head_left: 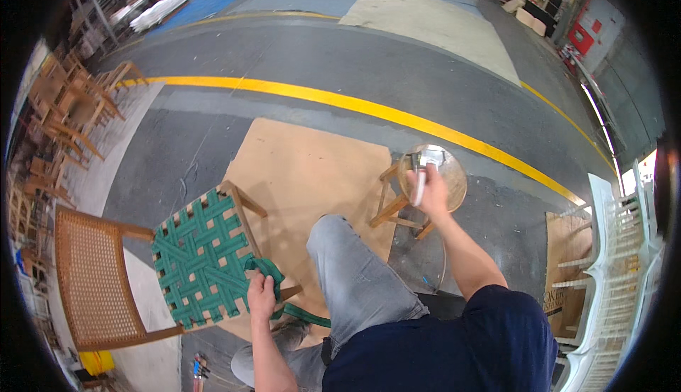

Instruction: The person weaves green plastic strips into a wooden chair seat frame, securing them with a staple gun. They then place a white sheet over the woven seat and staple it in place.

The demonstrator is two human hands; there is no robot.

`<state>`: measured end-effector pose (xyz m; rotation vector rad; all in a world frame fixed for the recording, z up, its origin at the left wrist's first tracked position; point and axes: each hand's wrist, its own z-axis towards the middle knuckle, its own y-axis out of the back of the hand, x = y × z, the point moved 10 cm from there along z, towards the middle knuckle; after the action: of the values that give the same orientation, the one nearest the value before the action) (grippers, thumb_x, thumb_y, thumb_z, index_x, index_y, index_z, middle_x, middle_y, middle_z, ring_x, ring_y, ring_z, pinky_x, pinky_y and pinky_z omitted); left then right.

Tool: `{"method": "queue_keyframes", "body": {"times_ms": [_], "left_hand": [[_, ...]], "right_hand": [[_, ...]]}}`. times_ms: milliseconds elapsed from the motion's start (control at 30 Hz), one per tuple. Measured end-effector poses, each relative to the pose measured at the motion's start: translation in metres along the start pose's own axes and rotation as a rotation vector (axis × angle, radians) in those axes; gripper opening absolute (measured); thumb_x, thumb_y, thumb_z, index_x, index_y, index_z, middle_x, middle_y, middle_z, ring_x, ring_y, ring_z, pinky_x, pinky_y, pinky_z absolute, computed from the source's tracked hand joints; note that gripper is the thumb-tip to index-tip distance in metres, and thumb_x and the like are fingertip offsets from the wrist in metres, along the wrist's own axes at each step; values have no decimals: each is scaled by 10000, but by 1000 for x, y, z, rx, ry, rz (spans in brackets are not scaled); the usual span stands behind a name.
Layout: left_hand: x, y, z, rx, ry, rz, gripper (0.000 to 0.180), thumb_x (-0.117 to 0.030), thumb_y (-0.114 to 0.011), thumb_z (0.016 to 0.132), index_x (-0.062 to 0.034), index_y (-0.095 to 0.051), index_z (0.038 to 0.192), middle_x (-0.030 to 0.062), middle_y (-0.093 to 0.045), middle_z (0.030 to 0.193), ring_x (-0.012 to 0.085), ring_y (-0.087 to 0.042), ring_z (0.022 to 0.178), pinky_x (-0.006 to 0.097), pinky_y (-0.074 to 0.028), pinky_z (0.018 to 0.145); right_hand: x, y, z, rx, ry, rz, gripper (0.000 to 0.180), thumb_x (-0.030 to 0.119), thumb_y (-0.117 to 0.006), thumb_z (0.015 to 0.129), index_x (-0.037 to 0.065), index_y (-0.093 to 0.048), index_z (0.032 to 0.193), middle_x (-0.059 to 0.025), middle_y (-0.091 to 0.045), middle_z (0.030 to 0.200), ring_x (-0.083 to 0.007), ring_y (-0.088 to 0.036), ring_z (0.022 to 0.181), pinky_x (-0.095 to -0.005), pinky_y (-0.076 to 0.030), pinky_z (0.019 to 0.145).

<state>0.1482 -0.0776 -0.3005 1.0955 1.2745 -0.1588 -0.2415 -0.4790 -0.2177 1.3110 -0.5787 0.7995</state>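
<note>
My left hand (261,294) is closed on a loose length of green webbing (268,270) at the near right corner of a wooden chair's seat. Green straps woven over and under each other form the chair seat (202,268), with square gaps between them. The chair lies to my left, its cane backrest (99,278) farthest from me. Out to the right, my right hand (433,192) grips a silver staple gun with a pale handle (420,188), over a round wooden stool (454,188). Motion blurs the tool slightly.
Brown cardboard (305,158) covers the floor ahead. Screwdriver-like tools (199,371) lie on the floor beside the chair. Wooden chairs (74,105) crowd the left side; stacked white chairs (606,271) stand close on my right. A yellow line (340,100) crosses the floor.
</note>
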Motion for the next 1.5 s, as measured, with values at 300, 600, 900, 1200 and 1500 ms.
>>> {"method": "queue_keyframes", "body": {"times_ms": [300, 600, 900, 1200, 1500], "left_hand": [[19, -49, -30, 419, -12, 813, 210, -223, -587, 918, -100, -703, 1042, 103, -723, 1059, 326, -718, 988, 469, -575, 826], [45, -46, -40, 396, 74, 757, 203, -216, -612, 871, -67, -733, 936, 142, -749, 961, 349, -741, 894, 481, -595, 752], [44, -68, -131, 682, 51, 670, 239, -216, -586, 872, -50, -748, 930, 174, -753, 902, 365, -748, 850, 508, -588, 709], [51, -39, -158, 236, 510, 356, 297, -327, -515, 1002, -53, -630, 1009, 191, -732, 960, 395, -708, 935, 539, -546, 800], [40, -15, -160, 68, 410, 458, 257, -303, -527, 996, -69, -632, 1013, 175, -716, 754, 363, -712, 668, 504, -552, 583]], "right_hand": [[-158, 75, 0, 153, -330, -679, 636, 441, -818, 794, 75, -598, 1266, -239, -696, 1178, -435, -655, 1120, -503, -526, 918], [-143, 22, 48, 505, -216, -521, 656, 118, -834, 733, 23, -570, 1326, -178, -708, 1052, -321, -692, 952, -411, -536, 849], [126, -187, 80, 538, 528, -175, 460, 185, -740, 895, 26, -628, 1312, -144, -712, 1077, -222, -689, 966, -345, -536, 867], [278, -495, -192, 1362, 525, -283, 725, 624, -551, 958, -8, -651, 1299, -238, -693, 1242, -361, -645, 1205, -449, -483, 1036], [187, -458, -145, 1127, 221, -74, 693, 575, -635, 948, -74, -660, 1189, -187, -704, 1139, -260, -642, 1081, -385, -482, 969]]}}
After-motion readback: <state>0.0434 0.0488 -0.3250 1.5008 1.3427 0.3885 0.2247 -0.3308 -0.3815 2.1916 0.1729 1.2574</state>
